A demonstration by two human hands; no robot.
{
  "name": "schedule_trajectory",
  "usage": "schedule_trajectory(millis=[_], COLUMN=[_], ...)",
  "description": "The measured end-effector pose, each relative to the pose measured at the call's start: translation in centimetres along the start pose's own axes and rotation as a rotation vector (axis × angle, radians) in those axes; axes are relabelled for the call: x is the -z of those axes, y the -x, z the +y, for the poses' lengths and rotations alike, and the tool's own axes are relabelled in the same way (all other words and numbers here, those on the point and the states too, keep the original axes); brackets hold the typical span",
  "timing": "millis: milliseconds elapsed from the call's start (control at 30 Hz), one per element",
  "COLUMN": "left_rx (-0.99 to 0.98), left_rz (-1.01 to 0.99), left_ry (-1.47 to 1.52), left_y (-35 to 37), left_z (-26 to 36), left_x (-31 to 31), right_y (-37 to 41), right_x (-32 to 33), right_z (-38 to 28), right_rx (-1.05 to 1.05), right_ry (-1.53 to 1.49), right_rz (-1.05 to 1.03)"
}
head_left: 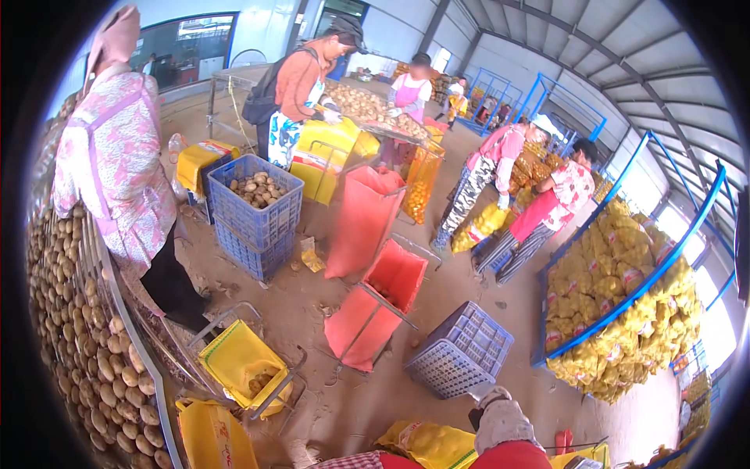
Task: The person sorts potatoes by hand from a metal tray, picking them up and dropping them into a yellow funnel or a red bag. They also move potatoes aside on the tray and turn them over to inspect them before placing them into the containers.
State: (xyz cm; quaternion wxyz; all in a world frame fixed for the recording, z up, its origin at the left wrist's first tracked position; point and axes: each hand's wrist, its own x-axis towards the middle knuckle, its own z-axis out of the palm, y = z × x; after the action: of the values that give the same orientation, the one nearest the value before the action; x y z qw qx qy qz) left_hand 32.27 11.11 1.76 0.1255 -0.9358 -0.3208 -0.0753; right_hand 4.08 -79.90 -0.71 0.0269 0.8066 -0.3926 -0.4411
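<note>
A grey work glove covers my right hand (501, 420) at the bottom of the head view, with a red sleeve behind it. Its fingers are curled near a small dark object, and I cannot tell what they hold. Just beyond the fingertips lies a tilted blue-grey plastic crate (461, 352). To the left of this hand, low in the view, is a yellow mesh bag (430, 443) with printing on it. My left hand is out of sight; plaid cloth and red cloth show at the bottom edge.
Potatoes (109, 375) fill a railed bed at left. Yellow bags on frames (234, 356) and red bags (363, 328) stand on the floor. Stacked crates (254, 211) hold potatoes. Several people work around a sorting table (379, 129). A blue rack (664, 270) holds filled sacks.
</note>
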Motion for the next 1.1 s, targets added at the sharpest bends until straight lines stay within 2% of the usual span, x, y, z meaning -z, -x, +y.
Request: schedule_trajectory(millis=[100, 167, 200, 267, 300, 333, 367, 400, 467, 533, 567, 600, 633, 700, 800, 833, 900, 933, 967, 1000, 1033, 1067, 1100], left_rx=[-0.003, -0.010, 0.045, 0.087, 0.107, 0.123, 0.125, 0.118, 0.101, 0.107, 0.111, 0.113, 0.103, 0.102, 0.092, 0.094, 0.096, 0.106, 0.096, 0.085, 0.093, 0.089, 0.086], left_rz=[0.000, 0.001, -0.102, -0.148, -0.188, -0.228, -0.233, -0.216, -0.185, -0.197, -0.208, -0.208, -0.207, -0.212, -0.197, -0.198, -0.208, -0.209, -0.188, -0.166, -0.167, -0.184, -0.200], left_ry=[-0.006, 0.032, 0.146, 0.068, -0.014, -0.097, -0.105, -0.092, -0.082, -0.100, -0.118, -0.118, -0.109, -0.103, -0.083, -0.084, -0.074, -0.063, -0.076, -0.092, -0.090, -0.087, -0.087], left_y=[0.3, 0.4, 0.4, 0.0, -0.2, -0.3, -0.5, -0.8, -0.8, -0.6, -0.6, -0.7, -0.8, -0.5, -0.5, -0.5, -0.4, -0.4, -0.5, -0.6, -0.5, -0.3, -0.1], left_z=[-0.9, -0.8, -0.5, 0.4, 0.7, 0.6, 0.2, -0.2, -0.4, 0.2, 0.4, 0.4, 0.3, 0.1, 0.2, 0.3, 0.5, 0.5, 0.2, -0.2, -0.1, 0.3, 0.4], left_x=[-1.6, -1.1, -0.1, 0.7, 0.9, 0.7, -0.1, -1.1, -1.5, -0.5, -0.2, -0.3, -0.5, -0.6, -0.5, -0.2, 0.3, -0.2, -0.9, -1.4, -1.0, -0.2, 0.5], right_y=[-1.3, 0.2, 1.0, 0.3, -1.1, 5.9, 6.5, 3.7, 8.9, 10.9, 8.7, 8.7, 10.5, 8.8, 7.8, 4.8, -2.4, 9.9, 4.3, 4.6, 3.3, 5.4, 8.5], right_x=[3.6, 7.8, 7.1, 10.4, 13.3, 19.7, 23.1, 25.3, 33.1, 38.8, 40.3, 42.0, 43.7, 46.0, 47.2, 46.5, 43.4, 40.4, 39.1, 35.0, 30.1, 26.5, 23.4], right_z=[-1.4, -3.9, -5.3, -7.3, -8.1, -9.8, -9.6, -8.6, -9.0, -9.0, -8.4, -8.1, -8.9, -8.8, -8.8, -8.8, -8.6, -14.1, -14.5, -16.5, -20.0, -22.1, -23.9], right_rx=[0.067, 0.194, 0.238, 0.253, 0.263, 0.036, 0.101, 0.102, 0.049, 0.030, 0.033, 0.021, -0.013, -0.080, -0.082, -0.080, 0.169, 0.269, 0.558, 0.916, 0.737, 0.917, 1.020], right_ry=[-0.362, -0.250, -0.036, -0.217, 0.432, -0.480, -0.401, -0.349, -0.280, -0.294, -0.227, -0.239, -0.253, -0.185, -0.169, -0.168, 0.570, 0.090, 0.736, 0.528, -0.171, 0.075, 0.108], right_rz=[0.279, -0.060, 0.296, 0.602, 0.605, 0.695, 0.843, 0.991, 0.886, 0.760, 0.883, 0.894, 0.833, 0.810, 0.827, 0.827, 0.954, 1.029, 0.831, 0.923, 0.612, 0.452, 0.401])
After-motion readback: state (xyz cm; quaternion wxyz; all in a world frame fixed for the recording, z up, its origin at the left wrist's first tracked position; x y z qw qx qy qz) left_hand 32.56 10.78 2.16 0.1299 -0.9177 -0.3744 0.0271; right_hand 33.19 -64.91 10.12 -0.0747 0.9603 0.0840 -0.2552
